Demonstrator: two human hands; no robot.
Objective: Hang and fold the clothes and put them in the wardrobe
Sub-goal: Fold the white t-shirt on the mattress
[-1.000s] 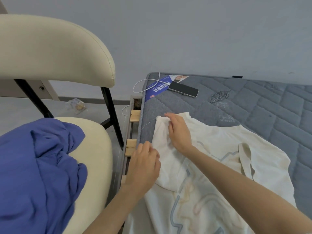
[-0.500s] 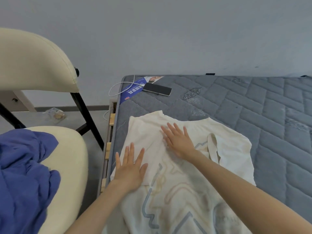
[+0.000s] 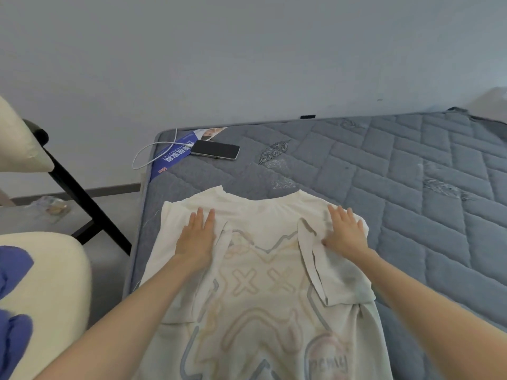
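Hands are pressing flat on a cream T-shirt [image 3: 263,283] that is lying spread on the grey quilted mattress [image 3: 411,187], close to the mattress's left edge. The left hand [image 3: 196,237] is resting palm down on the shirt's shoulder on that side, fingers straight and close together, pointing away from the person. The right hand [image 3: 344,231] is doing the same on the opposite shoulder, its fingers straight and slightly fanned; both hands are lying open on the cloth. Both sleeves are lying folded inward over the body of the shirt, one under each palm, their hems forming slanted edges on either side of the print. The print (pale wavy lines, two crosses and some blurred lettering low on the right) is facing up. The collar [image 3: 263,200] is pointing toward the wall [image 3: 247,64], and the shirt's lower end is running out of the bottom of the view.

Beyond the collar, a dark phone [image 3: 215,150] is lying flat near the mattress's far left corner, against a blue printed leaflet [image 3: 171,159], with a white cable [image 3: 149,150] looping off the edge beside it. To the left of the mattress a cream padded chair [image 3: 55,275] on a black frame is standing, and a blue garment [image 3: 15,333] is lying bunched on its seat. A crumpled clear wrapper [image 3: 52,209] is sitting on the floor behind the chair.
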